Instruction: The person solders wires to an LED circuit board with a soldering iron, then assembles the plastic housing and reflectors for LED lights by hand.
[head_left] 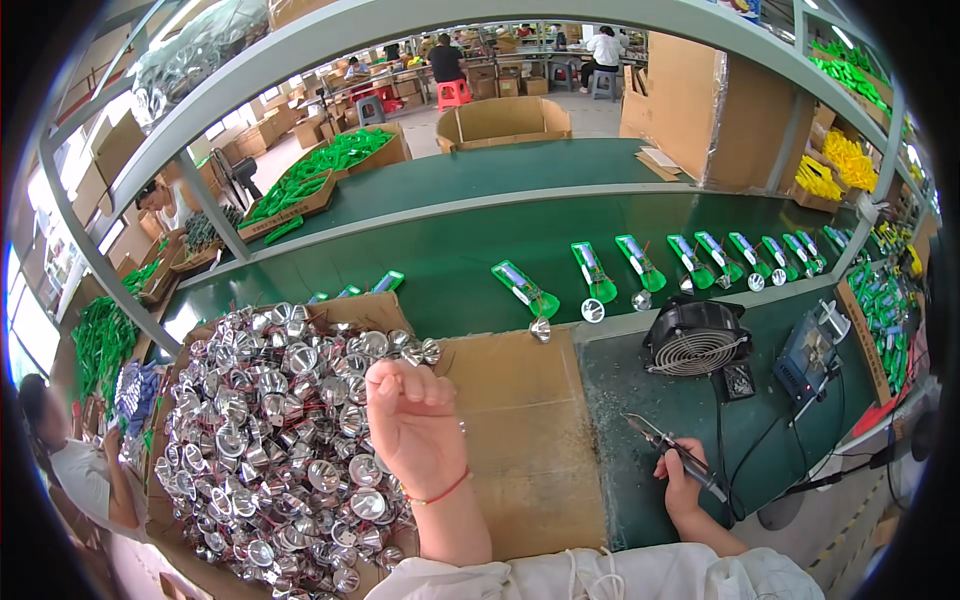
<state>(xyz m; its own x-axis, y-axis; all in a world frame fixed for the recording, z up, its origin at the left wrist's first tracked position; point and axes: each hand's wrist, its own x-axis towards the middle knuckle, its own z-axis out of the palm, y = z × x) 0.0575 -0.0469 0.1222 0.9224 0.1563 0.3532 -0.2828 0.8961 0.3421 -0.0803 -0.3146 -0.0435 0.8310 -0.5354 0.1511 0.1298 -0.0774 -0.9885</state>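
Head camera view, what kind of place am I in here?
Most likely a factory assembly line: a pile of shiny metal reflector cups, green parts spaced along a green conveyor belt, and a soldering iron in your right hand.

Left hand: your left hand (415, 425) is hanging curled over the shiny silver cones (280, 440).
Right hand: your right hand (680, 480) is holding a soldering iron (675, 455).
Belt: green parts (600, 272) are lying in a row.
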